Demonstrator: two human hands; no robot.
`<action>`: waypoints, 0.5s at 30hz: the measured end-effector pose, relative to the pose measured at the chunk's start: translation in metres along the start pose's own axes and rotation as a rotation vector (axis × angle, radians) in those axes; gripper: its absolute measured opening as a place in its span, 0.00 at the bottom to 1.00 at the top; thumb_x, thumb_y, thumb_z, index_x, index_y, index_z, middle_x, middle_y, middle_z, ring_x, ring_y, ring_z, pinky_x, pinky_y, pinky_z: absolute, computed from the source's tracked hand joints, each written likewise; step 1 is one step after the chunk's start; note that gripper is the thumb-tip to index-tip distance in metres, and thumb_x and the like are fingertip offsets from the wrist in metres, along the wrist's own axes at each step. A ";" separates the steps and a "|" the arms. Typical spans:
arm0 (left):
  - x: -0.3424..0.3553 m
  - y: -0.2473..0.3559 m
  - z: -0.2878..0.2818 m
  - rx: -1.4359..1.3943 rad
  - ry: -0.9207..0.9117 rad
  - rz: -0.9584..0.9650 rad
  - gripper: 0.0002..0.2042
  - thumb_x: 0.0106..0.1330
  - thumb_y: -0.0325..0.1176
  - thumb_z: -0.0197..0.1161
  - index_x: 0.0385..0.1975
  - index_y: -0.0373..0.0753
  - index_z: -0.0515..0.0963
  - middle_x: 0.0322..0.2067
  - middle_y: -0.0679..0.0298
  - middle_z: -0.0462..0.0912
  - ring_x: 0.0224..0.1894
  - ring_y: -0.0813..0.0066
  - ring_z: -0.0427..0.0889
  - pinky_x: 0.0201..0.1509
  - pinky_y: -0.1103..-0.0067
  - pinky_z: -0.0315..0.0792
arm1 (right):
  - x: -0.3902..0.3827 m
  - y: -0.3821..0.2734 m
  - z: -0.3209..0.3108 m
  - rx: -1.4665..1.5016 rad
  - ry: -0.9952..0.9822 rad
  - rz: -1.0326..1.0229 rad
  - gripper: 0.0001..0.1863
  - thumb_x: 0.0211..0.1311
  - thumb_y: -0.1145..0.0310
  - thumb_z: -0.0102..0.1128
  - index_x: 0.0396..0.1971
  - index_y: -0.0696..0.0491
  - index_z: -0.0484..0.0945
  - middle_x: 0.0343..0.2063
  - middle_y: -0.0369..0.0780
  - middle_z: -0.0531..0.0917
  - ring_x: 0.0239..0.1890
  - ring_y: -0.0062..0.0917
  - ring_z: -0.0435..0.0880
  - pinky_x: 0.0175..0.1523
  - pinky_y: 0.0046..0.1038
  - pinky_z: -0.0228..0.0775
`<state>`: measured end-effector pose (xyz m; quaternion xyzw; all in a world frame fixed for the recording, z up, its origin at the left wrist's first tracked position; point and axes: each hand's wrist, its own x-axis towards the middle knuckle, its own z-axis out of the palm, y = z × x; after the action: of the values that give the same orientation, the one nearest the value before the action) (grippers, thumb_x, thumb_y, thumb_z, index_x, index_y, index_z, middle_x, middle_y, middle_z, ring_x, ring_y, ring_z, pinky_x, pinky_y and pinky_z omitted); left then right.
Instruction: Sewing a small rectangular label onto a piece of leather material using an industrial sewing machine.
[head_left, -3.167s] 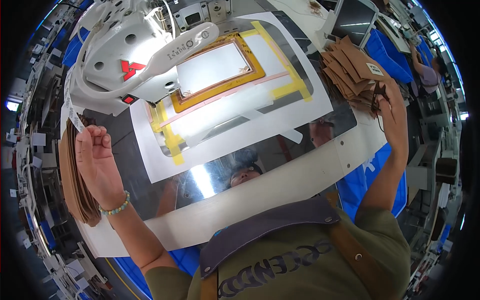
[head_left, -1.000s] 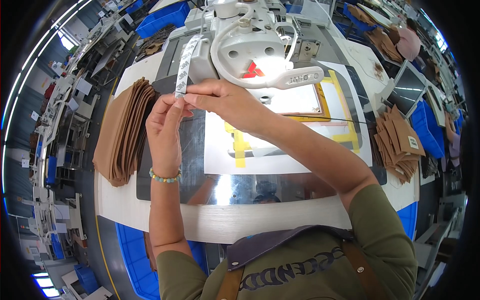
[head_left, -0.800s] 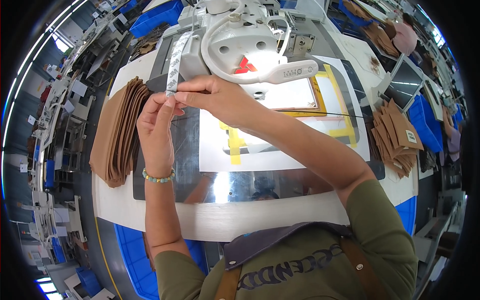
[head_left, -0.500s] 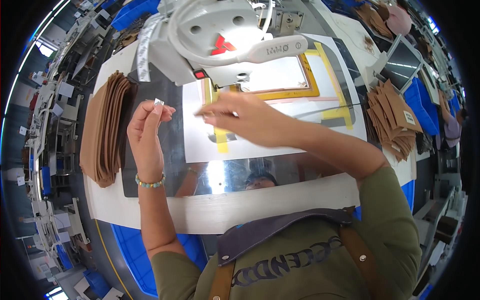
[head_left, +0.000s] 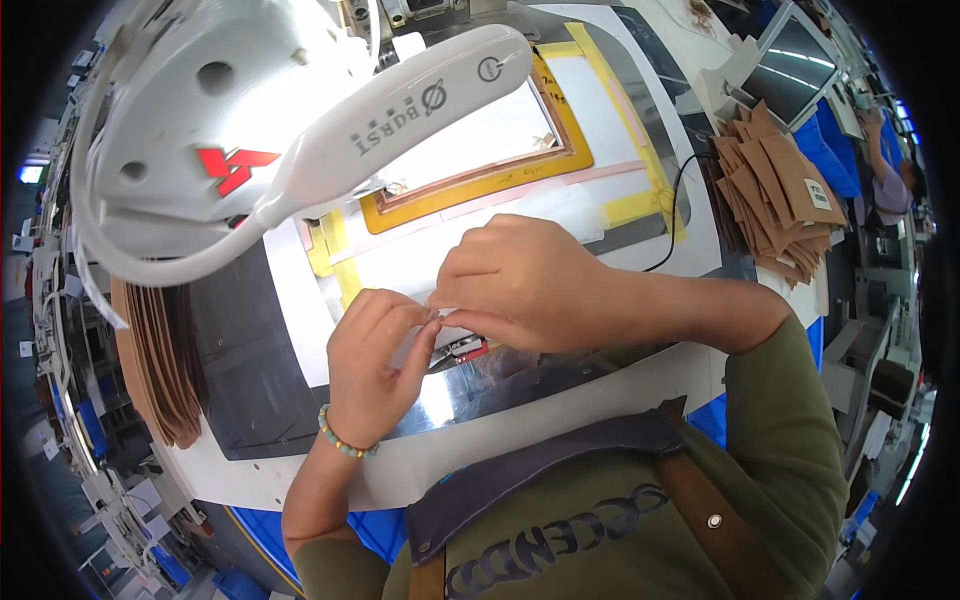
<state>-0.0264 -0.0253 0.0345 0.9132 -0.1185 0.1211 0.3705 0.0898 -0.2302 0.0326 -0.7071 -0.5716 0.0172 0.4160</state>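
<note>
My left hand (head_left: 380, 345), with a beaded bracelet at its wrist, is closed in a pinch over the front of the worktable. My right hand (head_left: 530, 280) meets it from the right, thumb and forefinger also pinched. The fingertips of both hands come together; only a tiny pale bit shows between them, and the fingers hide most of it. A small metal part with a red edge (head_left: 466, 348) lies just below the right thumb, on the shiny metal plate (head_left: 470, 395). Behind the hands lies a yellow-bordered frame (head_left: 580, 150) on a white sheet with yellow tape.
A white sewing machine head (head_left: 170, 110) stands over the table at the left, with a white lamp (head_left: 400, 110) on a bent neck. Stacks of brown pieces lie left (head_left: 160, 370) and right (head_left: 775, 190). A screen (head_left: 795, 65) stands at the far right. Blue bins sit nearby.
My left hand, which held up a small white label, has moved right and nearer me. My right hand has come down to meet its fingertips. The head view has shifted and turned.
</note>
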 end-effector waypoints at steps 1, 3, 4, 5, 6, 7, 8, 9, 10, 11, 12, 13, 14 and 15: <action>0.003 0.000 0.002 0.022 -0.008 0.019 0.07 0.56 0.20 0.72 0.32 0.35 0.81 0.31 0.57 0.82 0.34 0.59 0.80 0.37 0.71 0.73 | -0.001 0.002 0.000 -0.014 -0.010 -0.004 0.06 0.60 0.68 0.71 0.35 0.52 0.85 0.32 0.36 0.82 0.37 0.32 0.82 0.43 0.34 0.71; 0.007 -0.001 0.006 0.051 -0.027 0.037 0.07 0.56 0.19 0.72 0.32 0.33 0.81 0.32 0.56 0.82 0.35 0.59 0.82 0.38 0.72 0.74 | -0.002 0.007 0.000 -0.028 -0.017 -0.010 0.05 0.61 0.67 0.71 0.34 0.51 0.84 0.32 0.35 0.82 0.35 0.31 0.81 0.41 0.33 0.69; 0.008 -0.001 0.008 0.058 -0.035 0.047 0.08 0.56 0.19 0.72 0.33 0.33 0.81 0.32 0.56 0.82 0.35 0.58 0.82 0.38 0.72 0.74 | -0.003 0.009 -0.001 -0.027 -0.014 -0.011 0.05 0.61 0.67 0.71 0.32 0.51 0.84 0.32 0.34 0.81 0.35 0.31 0.81 0.41 0.33 0.69; 0.008 -0.001 0.010 0.064 -0.043 0.056 0.08 0.56 0.18 0.72 0.33 0.33 0.81 0.32 0.56 0.82 0.35 0.58 0.82 0.38 0.71 0.74 | -0.004 0.010 -0.003 -0.027 -0.003 -0.009 0.06 0.60 0.67 0.71 0.31 0.51 0.83 0.31 0.34 0.81 0.35 0.31 0.81 0.41 0.33 0.68; 0.009 -0.001 0.011 0.060 -0.053 0.054 0.08 0.55 0.18 0.72 0.33 0.33 0.81 0.32 0.56 0.82 0.35 0.58 0.82 0.38 0.71 0.74 | -0.004 0.011 -0.004 -0.035 -0.024 -0.015 0.05 0.60 0.67 0.71 0.31 0.51 0.83 0.31 0.35 0.80 0.35 0.31 0.80 0.40 0.33 0.68; 0.010 -0.002 0.013 0.070 -0.049 0.078 0.09 0.54 0.19 0.73 0.33 0.34 0.81 0.32 0.57 0.82 0.34 0.59 0.81 0.37 0.71 0.74 | -0.004 0.012 -0.005 -0.046 -0.038 -0.022 0.05 0.60 0.68 0.70 0.31 0.51 0.83 0.31 0.35 0.80 0.34 0.30 0.80 0.40 0.33 0.68; 0.011 -0.002 0.014 0.070 -0.046 0.090 0.09 0.53 0.20 0.73 0.33 0.35 0.81 0.32 0.59 0.81 0.34 0.60 0.80 0.36 0.70 0.73 | -0.004 0.012 -0.007 -0.062 -0.061 -0.031 0.05 0.60 0.68 0.70 0.31 0.51 0.82 0.30 0.35 0.80 0.34 0.30 0.80 0.40 0.33 0.68; 0.012 -0.003 0.015 0.058 -0.045 0.096 0.10 0.53 0.20 0.74 0.33 0.36 0.81 0.32 0.61 0.80 0.34 0.61 0.79 0.36 0.70 0.72 | -0.004 0.012 -0.008 -0.079 -0.068 -0.044 0.05 0.59 0.68 0.70 0.31 0.51 0.82 0.30 0.35 0.80 0.34 0.30 0.80 0.40 0.32 0.68; 0.012 -0.003 0.015 0.073 -0.048 0.102 0.10 0.52 0.20 0.74 0.33 0.36 0.81 0.32 0.60 0.80 0.34 0.60 0.79 0.36 0.70 0.73 | -0.003 0.013 -0.009 -0.101 -0.084 -0.059 0.05 0.59 0.68 0.70 0.31 0.51 0.82 0.30 0.35 0.79 0.34 0.30 0.80 0.40 0.32 0.68; 0.013 -0.003 0.015 0.077 -0.053 0.102 0.10 0.52 0.20 0.74 0.33 0.36 0.81 0.32 0.60 0.80 0.34 0.60 0.79 0.36 0.70 0.73 | -0.002 0.013 -0.010 -0.123 -0.101 -0.075 0.05 0.59 0.69 0.70 0.31 0.51 0.82 0.30 0.35 0.79 0.34 0.30 0.80 0.39 0.32 0.67; 0.013 -0.003 0.015 0.080 -0.057 0.101 0.11 0.52 0.20 0.74 0.33 0.36 0.81 0.32 0.59 0.80 0.34 0.60 0.79 0.36 0.70 0.73 | -0.001 0.013 -0.011 -0.118 -0.099 -0.080 0.05 0.59 0.69 0.69 0.30 0.52 0.82 0.30 0.36 0.79 0.35 0.31 0.80 0.40 0.33 0.69; 0.013 -0.003 0.015 0.082 -0.042 0.090 0.12 0.53 0.21 0.74 0.36 0.35 0.82 0.34 0.59 0.81 0.35 0.60 0.80 0.37 0.70 0.73 | 0.001 0.014 -0.012 -0.113 -0.099 -0.084 0.05 0.59 0.68 0.68 0.28 0.52 0.81 0.29 0.37 0.80 0.35 0.31 0.81 0.41 0.34 0.71; 0.012 -0.003 0.013 0.084 -0.026 0.077 0.13 0.54 0.21 0.74 0.39 0.34 0.82 0.35 0.58 0.82 0.35 0.60 0.80 0.37 0.70 0.74 | 0.003 0.015 -0.012 -0.108 -0.100 -0.090 0.06 0.60 0.68 0.67 0.27 0.53 0.80 0.29 0.38 0.80 0.35 0.32 0.81 0.42 0.34 0.72; 0.011 -0.003 0.012 0.077 -0.009 0.059 0.14 0.55 0.21 0.74 0.41 0.34 0.83 0.36 0.57 0.83 0.36 0.60 0.81 0.38 0.71 0.75 | 0.006 0.018 -0.013 -0.066 -0.075 -0.075 0.06 0.60 0.68 0.67 0.29 0.53 0.81 0.29 0.38 0.80 0.36 0.33 0.81 0.42 0.34 0.72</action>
<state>-0.0135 -0.0333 0.0272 0.9235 -0.1425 0.1322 0.3307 0.1130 -0.2325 0.0327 -0.6974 -0.6131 0.0091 0.3710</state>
